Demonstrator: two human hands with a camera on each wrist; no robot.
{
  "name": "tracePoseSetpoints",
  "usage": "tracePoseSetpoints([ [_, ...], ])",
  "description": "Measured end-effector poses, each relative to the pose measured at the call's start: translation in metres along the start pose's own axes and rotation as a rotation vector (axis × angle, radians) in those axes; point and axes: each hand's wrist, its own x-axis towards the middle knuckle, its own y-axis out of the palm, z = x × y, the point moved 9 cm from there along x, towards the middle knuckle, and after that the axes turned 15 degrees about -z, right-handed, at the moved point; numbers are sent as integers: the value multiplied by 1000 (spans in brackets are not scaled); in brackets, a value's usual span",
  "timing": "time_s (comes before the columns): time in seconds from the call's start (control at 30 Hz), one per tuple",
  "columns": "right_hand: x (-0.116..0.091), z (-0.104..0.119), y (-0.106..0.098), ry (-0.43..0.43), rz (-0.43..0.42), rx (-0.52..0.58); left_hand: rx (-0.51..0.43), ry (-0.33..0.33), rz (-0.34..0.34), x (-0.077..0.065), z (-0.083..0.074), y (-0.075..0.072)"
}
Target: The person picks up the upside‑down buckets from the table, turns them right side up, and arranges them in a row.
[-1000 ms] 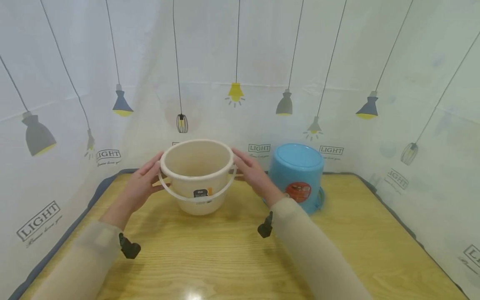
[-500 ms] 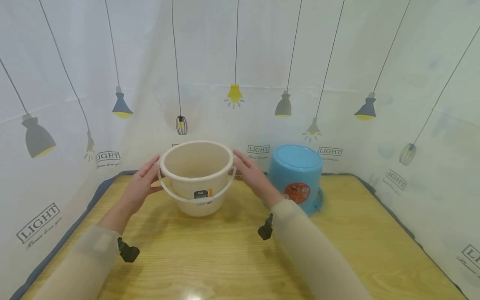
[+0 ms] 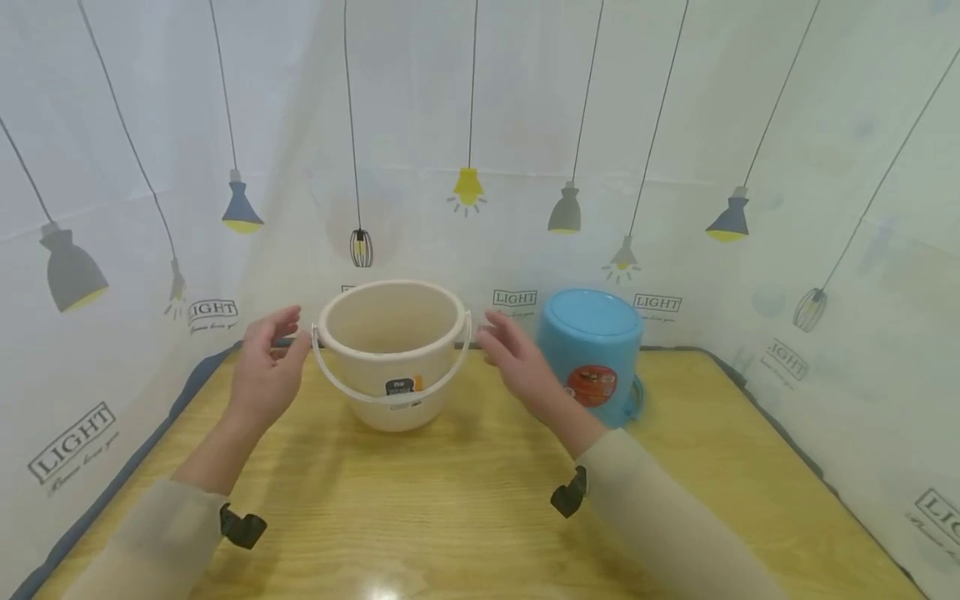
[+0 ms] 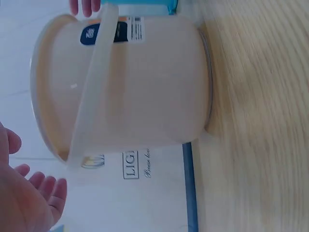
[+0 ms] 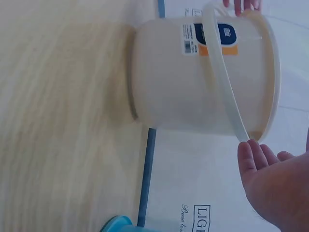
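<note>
A cream plastic bucket [image 3: 396, 367] stands upright on the wooden table, its mouth facing up. Its pale handle [image 3: 393, 398] droops across the front, over a dark and orange label. Left of the rim is my left hand [image 3: 268, 371], apart from the bucket with fingers loosely bent and nothing in them. On the other side my right hand [image 3: 517, 358] is held with relaxed fingers, a small gap from the rim in the head view. The left wrist view shows my left palm [image 4: 24, 203] facing up beside the bucket's rim.
A blue bucket [image 3: 591, 350] with a red label sits upside down at the right, just behind my right hand. Its handle [image 3: 636, 398] sticks out low on the right. White sheeting [image 3: 420, 108] printed with lamps encloses the table [image 3: 420, 517] at the back and sides.
Both hands have come off the sides of the cream bucket and moved outward, left hand to the left and right hand to the right. The two buckets stay in place.
</note>
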Motion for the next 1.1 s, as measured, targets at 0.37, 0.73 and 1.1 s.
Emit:
tracePoseSetpoints([
  [0.37, -59, 2, -18, -109, 161, -123, -270, 301, 57, -49, -70, 12],
  [0.73, -108, -14, -47, -204, 354, -258, -360, 508, 394, -112, -112, 67],
  [1.1, -122, -38, -107, -148, 332, -377, -153, 564, 730, -162, -117, 149],
])
